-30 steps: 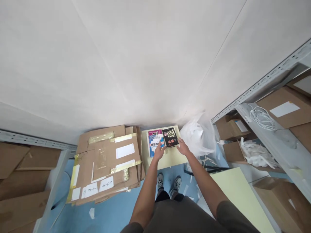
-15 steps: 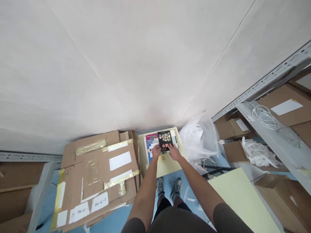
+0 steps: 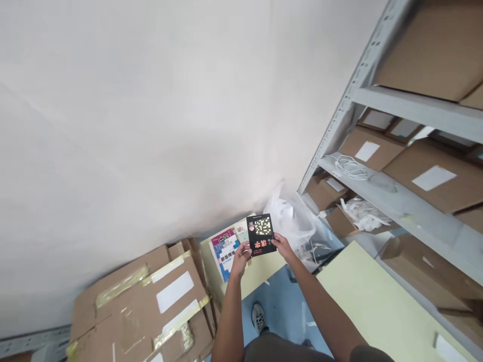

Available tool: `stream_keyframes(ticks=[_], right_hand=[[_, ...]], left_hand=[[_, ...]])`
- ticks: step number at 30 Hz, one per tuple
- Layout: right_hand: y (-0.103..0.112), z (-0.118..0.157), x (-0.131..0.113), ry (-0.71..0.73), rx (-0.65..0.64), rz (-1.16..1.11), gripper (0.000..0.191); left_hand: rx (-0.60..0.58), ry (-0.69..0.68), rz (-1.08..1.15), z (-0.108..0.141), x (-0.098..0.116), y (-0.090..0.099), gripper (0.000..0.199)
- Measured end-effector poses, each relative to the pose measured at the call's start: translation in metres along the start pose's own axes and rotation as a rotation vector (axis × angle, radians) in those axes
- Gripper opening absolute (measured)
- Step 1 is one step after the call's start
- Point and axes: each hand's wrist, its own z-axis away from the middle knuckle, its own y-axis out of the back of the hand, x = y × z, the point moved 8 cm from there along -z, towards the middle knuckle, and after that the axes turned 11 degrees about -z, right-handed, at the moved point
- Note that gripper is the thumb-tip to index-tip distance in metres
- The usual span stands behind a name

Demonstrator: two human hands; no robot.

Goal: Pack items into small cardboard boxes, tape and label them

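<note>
A black book (image 3: 261, 235) with a yellow crossword-like grid and orange characters on its cover is held between both hands. My left hand (image 3: 241, 257) grips its lower left corner, and my right hand (image 3: 282, 244) pinches its right edge. Left of it, a blue, white and magenta book (image 3: 226, 255) lies on a pale yellow board (image 3: 256, 277). Part of another light-coloured cover (image 3: 241, 230) shows behind the black book.
Flattened cardboard boxes (image 3: 139, 306) lean at the left. A white plastic bag (image 3: 289, 213) sits right of the board. Metal shelving (image 3: 377, 183) with cardboard boxes and a coiled white cable (image 3: 350, 167) stands at the right. Another pale yellow panel (image 3: 388, 306) lies nearer.
The black book has been raised off the other books and moved slightly right in both hands. My view has turned to the right, and one foot has shifted.
</note>
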Motion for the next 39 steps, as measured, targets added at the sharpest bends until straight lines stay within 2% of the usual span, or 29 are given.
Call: stream_keyframes(ticks=[3,6,9,12,15,19,22,24,27,30,32,34,36,37,39], right_hand=[[0.032,0.036,-0.031,0.059,0.098,-0.063,0.053],[0.078,0.078,-0.055,0.087,0.194,-0.116,0.046],[0.133,0.125,-0.075,0.119,0.284,-0.182,0.046],[0.192,0.181,-0.097,0.156,0.384,-0.244,0.055],[0.249,0.247,-0.119,0.173,0.47,-0.288,0.061],[0.315,0.345,-0.144,0.251,0.567,-0.347,0.06],[0.355,0.416,-0.155,0.327,0.646,-0.372,0.059],[0.376,0.457,-0.16,0.365,0.698,-0.379,0.058],[0.398,0.507,-0.166,0.405,0.765,-0.403,0.057],[0.411,0.537,-0.169,0.432,0.794,-0.442,0.06],[0.414,0.547,-0.172,0.453,0.794,-0.457,0.06],[0.414,0.551,-0.176,0.475,0.802,-0.446,0.058],[0.413,0.548,-0.178,0.494,0.823,-0.413,0.056],[0.411,0.545,-0.18,0.506,0.832,-0.393,0.056],[0.405,0.534,-0.183,0.547,0.839,-0.343,0.054]], left_hand=[[-0.134,-0.002,-0.059,0.008,0.019,-0.045,0.061],[-0.255,0.007,-0.143,0.018,0.028,-0.101,0.063],[-0.368,0.015,-0.215,0.034,0.026,-0.167,0.066],[-0.478,0.026,-0.267,0.058,0.019,-0.241,0.07],[-0.591,0.029,-0.297,0.089,0.012,-0.319,0.071],[-0.747,0.018,-0.333,0.141,0.0,-0.421,0.068],[-0.867,-0.001,-0.378,0.183,-0.014,-0.486,0.065],[-0.937,-0.014,-0.394,0.211,-0.024,-0.523,0.064],[-1.001,-0.018,-0.418,0.244,-0.04,-0.566,0.066],[-1.018,-0.021,-0.46,0.262,-0.052,-0.595,0.07],[-0.952,-0.086,-0.503,0.263,-0.051,-0.607,0.071],[-0.811,-0.233,-0.538,0.259,-0.038,-0.613,0.066],[-0.756,-0.369,-0.553,0.263,-0.025,-0.62,0.056],[-0.805,-0.398,-0.555,0.27,-0.023,-0.625,0.053],[-0.989,-0.387,-0.559,0.29,-0.027,-0.637,0.054]])
